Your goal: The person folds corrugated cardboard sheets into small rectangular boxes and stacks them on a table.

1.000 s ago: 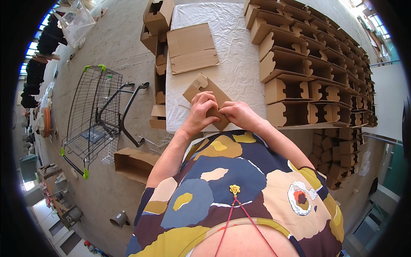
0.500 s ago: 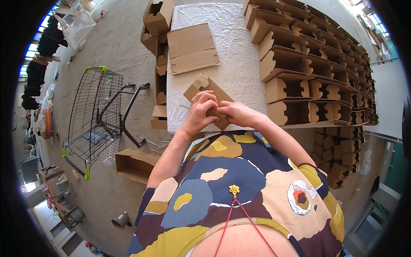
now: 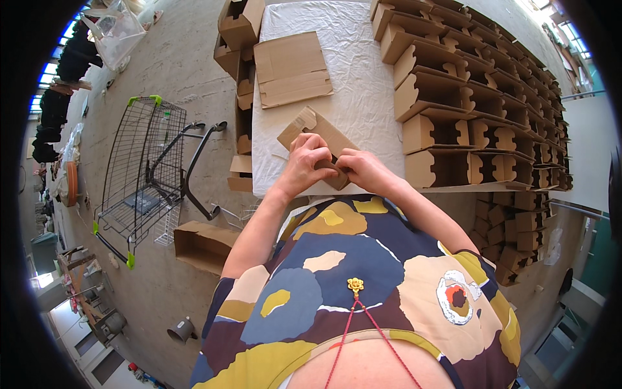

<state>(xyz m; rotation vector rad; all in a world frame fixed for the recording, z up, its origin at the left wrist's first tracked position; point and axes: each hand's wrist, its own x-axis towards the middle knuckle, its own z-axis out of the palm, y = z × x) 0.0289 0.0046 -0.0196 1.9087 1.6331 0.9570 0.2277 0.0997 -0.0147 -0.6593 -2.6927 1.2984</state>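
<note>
Flat cardboard blank [image 3: 315, 138]: lies on the white-covered table [image 3: 363, 84], near edge, left of the folded boxes [image 3: 447, 129]. Left hand [image 3: 306, 165] and right hand [image 3: 364, 170] both pinch its near end. Probably light, stiff, creasable; best held at the fold lines.

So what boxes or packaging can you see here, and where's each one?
Cardboard blank: brown, flat, held by both hands at the table's near edge.
Flat cardboard sheets: brown stack, farther up the table.
Folded boxes: brown, open, rowed along the right.
Open carton: brown, on the floor, left.
</note>
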